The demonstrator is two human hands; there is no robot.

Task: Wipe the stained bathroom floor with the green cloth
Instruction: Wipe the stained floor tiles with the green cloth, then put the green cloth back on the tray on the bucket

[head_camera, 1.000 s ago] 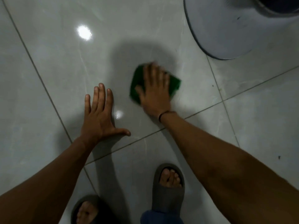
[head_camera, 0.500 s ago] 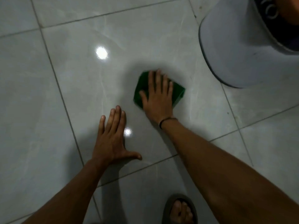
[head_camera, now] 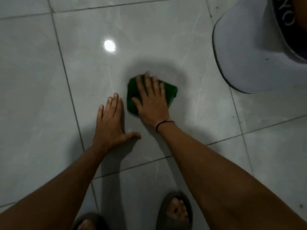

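Note:
A folded green cloth (head_camera: 171, 91) lies flat on the glossy grey tiled floor (head_camera: 83, 80) near the middle of the view. My right hand (head_camera: 152, 100) presses down on it with fingers spread, palm covering most of the cloth; its fingertips are blurred. A dark band circles that wrist. My left hand (head_camera: 111, 120) rests flat on the bare tile just left of the cloth, fingers together and thumb out, holding nothing.
A large grey rounded fixture (head_camera: 249, 52) stands at the upper right. My two feet in dark slide sandals (head_camera: 174, 211) are at the bottom edge. Dark grout lines cross the floor, and a ceiling light reflects as a bright spot (head_camera: 109, 45).
My right hand and the cloth have slid back toward me and closer to my left hand. The camera has shifted, bringing both sandals back into view.

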